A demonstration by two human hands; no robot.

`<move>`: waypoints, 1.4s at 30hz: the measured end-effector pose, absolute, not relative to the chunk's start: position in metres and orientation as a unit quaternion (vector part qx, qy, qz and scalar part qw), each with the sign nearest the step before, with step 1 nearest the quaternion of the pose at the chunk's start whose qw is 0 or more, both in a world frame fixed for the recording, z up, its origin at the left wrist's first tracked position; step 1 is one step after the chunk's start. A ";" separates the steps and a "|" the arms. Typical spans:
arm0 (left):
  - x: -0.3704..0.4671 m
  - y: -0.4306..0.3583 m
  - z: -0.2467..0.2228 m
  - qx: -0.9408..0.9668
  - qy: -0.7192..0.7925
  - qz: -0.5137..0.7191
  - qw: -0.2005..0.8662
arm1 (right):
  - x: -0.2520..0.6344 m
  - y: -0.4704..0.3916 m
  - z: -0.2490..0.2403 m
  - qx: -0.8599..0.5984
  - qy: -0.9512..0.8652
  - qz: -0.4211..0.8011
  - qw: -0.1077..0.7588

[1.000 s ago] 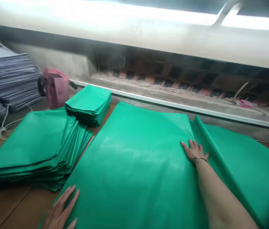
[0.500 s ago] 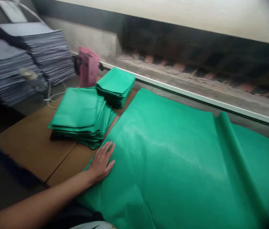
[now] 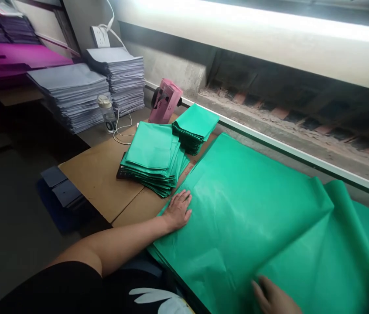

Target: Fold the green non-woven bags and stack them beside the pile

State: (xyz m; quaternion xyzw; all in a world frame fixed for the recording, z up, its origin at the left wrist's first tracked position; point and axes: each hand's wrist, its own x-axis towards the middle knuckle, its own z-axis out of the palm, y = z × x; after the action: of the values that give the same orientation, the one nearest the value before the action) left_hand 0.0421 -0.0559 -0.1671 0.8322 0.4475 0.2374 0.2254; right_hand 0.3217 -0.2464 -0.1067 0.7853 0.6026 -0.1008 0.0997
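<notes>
Head cam view: left hand [image 3: 178,211] is palm down near the left edge of the green sheets [image 3: 243,192], fingers spread out pretty straight with the thumb sticking out to the side. It's just pressing on top, not gripping. That arm reaches across from the lower left with the elbow bent. Right hand [image 3: 274,296] is down at the bottom of the frame, kinda blurry, thumb and fingers apart and a bit curled. Honestly can't tell if it's got the top sheet pinched or is only touching it.

The sheets lie between and beyond both hands. They're smooth and a little shiny, with wrinkles to the right of the left hand and a long crease running from the right hand up to the far right. Past that there's a raised, rounded fold [image 3: 351,226].

Edges: a few layers show, slightly uneven, right below the left hand along the near side. Just beyond that hand sits a green pile [image 3: 150,146], with a thin strip of brown surface [image 3: 99,179] between pile and sheets. A smaller pile [image 3: 197,120] is farther back. A pale rail [image 3: 285,157] runs behind everything, well beyond both hands.
</notes>
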 end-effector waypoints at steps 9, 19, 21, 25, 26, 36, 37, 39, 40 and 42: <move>0.041 -0.046 -0.179 0.790 0.414 0.346 0.292 | 0.150 -0.111 -0.100 0.676 0.713 -0.149 0.114; 0.033 -0.037 -0.171 0.651 0.489 0.431 0.390 | 0.116 -0.140 -0.124 0.635 0.764 -0.103 0.052; 0.031 -0.040 -0.168 0.652 0.496 0.426 0.384 | 0.114 -0.147 -0.128 0.621 0.778 -0.092 0.034; 0.024 -0.046 -0.167 0.651 0.511 0.427 0.364 | 0.111 -0.161 -0.129 0.603 0.788 -0.107 -0.061; 0.023 -0.047 -0.168 0.649 0.512 0.431 0.361 | 0.114 -0.164 -0.127 0.600 0.785 -0.118 -0.096; 0.018 -0.048 -0.177 0.624 0.504 0.473 0.366 | 0.248 -0.206 -0.124 0.607 0.756 0.094 -0.226; 0.019 -0.048 -0.177 0.624 0.503 0.473 0.365 | 0.260 -0.213 -0.126 0.597 0.771 0.103 -0.198; 0.018 -0.047 -0.177 0.626 0.501 0.474 0.365 | 0.278 -0.225 -0.132 0.568 0.808 0.100 -0.119; 0.018 -0.047 -0.178 0.626 0.499 0.475 0.365 | 0.286 -0.226 -0.135 0.550 0.826 0.098 -0.077; 0.018 -0.048 -0.180 0.626 0.496 0.480 0.364 | 0.305 -0.215 -0.140 0.524 0.846 0.097 -0.010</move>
State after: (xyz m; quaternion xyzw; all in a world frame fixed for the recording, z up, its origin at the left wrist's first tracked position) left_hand 0.0185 -0.0479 -0.1798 0.6256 0.4962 0.4797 0.3638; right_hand 0.3046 -0.2152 -0.1401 0.5236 0.8463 0.0973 -0.0100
